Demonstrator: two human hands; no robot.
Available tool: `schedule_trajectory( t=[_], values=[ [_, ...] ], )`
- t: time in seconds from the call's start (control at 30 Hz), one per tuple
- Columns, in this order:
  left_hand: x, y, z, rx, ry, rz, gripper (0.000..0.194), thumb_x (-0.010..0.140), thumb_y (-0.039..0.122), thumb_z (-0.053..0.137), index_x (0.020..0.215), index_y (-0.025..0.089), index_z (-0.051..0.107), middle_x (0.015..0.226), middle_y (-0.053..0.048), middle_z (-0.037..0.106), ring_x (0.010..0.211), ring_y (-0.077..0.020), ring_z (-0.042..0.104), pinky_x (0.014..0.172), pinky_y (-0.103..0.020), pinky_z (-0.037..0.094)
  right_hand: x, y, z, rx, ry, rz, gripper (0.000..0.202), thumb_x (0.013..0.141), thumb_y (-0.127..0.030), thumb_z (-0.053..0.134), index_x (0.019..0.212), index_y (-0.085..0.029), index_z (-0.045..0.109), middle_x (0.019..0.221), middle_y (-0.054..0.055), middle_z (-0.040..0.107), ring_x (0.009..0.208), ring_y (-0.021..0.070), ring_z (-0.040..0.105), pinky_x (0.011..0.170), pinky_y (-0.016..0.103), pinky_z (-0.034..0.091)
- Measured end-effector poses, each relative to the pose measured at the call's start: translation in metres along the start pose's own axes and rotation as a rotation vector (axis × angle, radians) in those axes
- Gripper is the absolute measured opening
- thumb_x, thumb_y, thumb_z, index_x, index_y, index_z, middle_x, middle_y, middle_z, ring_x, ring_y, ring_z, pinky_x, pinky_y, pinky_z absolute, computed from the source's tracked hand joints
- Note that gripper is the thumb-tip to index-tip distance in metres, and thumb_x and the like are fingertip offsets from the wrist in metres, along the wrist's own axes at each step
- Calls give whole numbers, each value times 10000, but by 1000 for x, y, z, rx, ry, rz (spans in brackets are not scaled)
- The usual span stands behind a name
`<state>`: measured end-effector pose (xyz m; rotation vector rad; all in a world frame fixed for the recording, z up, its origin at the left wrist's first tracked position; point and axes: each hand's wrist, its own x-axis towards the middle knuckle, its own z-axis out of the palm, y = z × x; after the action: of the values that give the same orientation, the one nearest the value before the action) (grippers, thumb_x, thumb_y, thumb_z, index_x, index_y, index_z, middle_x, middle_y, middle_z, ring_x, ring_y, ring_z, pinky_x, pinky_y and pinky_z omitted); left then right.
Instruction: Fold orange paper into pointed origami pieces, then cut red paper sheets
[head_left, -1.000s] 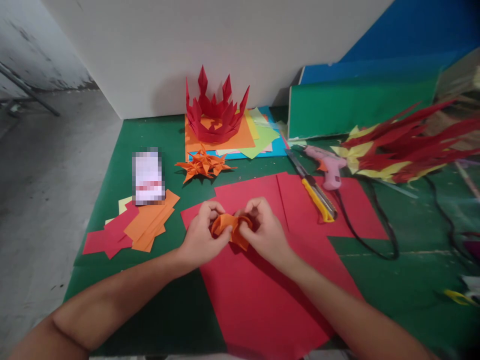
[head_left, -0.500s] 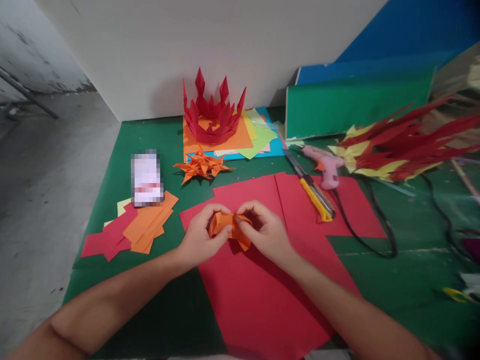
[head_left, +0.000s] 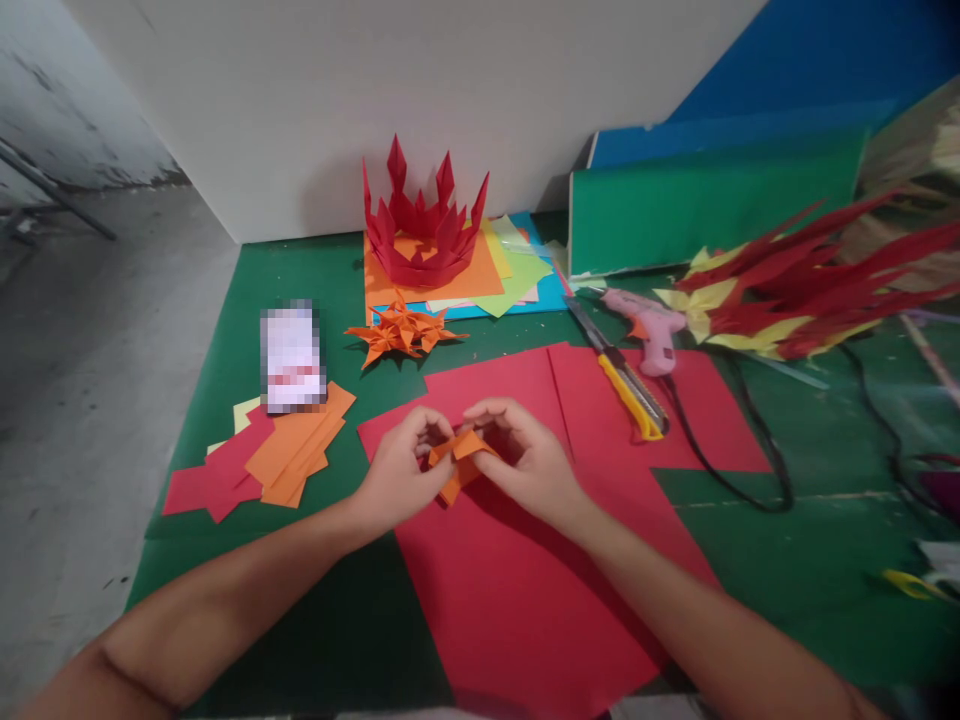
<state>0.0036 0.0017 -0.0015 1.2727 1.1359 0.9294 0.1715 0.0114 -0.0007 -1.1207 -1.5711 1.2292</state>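
Left hand: The person's bare left hand (head_left: 405,465) gripped one side of a small folded piece of orange paper (head_left: 463,468), thumb in front, fingers curled.
Right hand: The bare right hand (head_left: 529,465) grasped its other side.
Orange paper's place: Between both hands, above a large flat red paper sheet (head_left: 517,590) that reached the near edge of the green table (head_left: 315,620).
Change: Half a second earlier the piece spread wider, a point hanging on the right; now it looked narrower, a flap hanging on the left.
Far edge: A spiky red folded-paper crown (head_left: 427,262) stood on coloured sheets, unmoved, behind a cluster of orange paper stars (head_left: 405,332).
Left edge: A loose pile of orange, red and yellow paper pieces (head_left: 296,455) lay as before.
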Motion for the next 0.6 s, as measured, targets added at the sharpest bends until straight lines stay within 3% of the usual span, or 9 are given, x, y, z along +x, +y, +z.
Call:
schedule_trajectory(
  t=[0.13,0.23,0.37,0.6],
  values=[
    [3,-3,0,-137,82,-9,223,714,173,633,853,196,460,786,26,526,714,-87,558,621,-197,441,1,-2,-5,107,-56,56,311,864,-446,546,1105,-249,567,1026,68,654,969,190,630,852,334,507],
    [6,-4,-1,-232,145,-17,265,695,183,660,855,197,449,780,29,517,701,-84,552,625,-196,441,4,-2,-8,134,-45,124,388,904,-544,429,1048,-245,630,1048,77,675,1008,201,629,904,353,491],
    [6,-2,-1,-280,169,-16,283,669,143,664,871,194,472,765,33,526,685,-81,554,624,-191,445,5,-2,-7,49,-45,196,379,865,-551,496,944,-226,675,989,76,706,959,217,648,871,353,507],
    [6,2,-2,-276,143,-72,261,648,139,629,907,171,619,807,-12,630,731,-116,599,666,-222,482,5,-2,-8,-14,-42,230,260,787,-451,617,861,-211,680,723,27,677,605,149,598,584,279,505]
  ],
)
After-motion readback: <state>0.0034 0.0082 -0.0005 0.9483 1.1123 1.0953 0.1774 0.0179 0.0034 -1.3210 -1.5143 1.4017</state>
